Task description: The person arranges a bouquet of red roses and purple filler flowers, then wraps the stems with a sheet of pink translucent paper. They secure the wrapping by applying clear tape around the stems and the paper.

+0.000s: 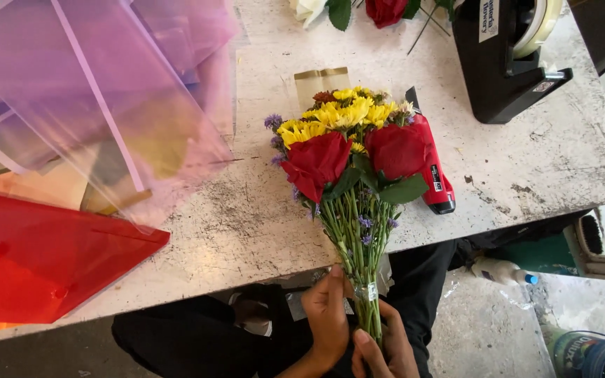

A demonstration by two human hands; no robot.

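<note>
Both hands are bare: the left hand (327,318) and the right hand (386,350) show no gloves, rings, watch or bracelet. The fingers (335,280) end in short, plain nails without polish. The left forearm, seen near the bottom edge, is uncovered, with no sleeve or cuff in view. Below the hands the person wears dark, nearly black trousers (190,343) of a matte cloth, which cover both legs, with soft folds at the lap. No shoes or upper garment can be made out.
</note>
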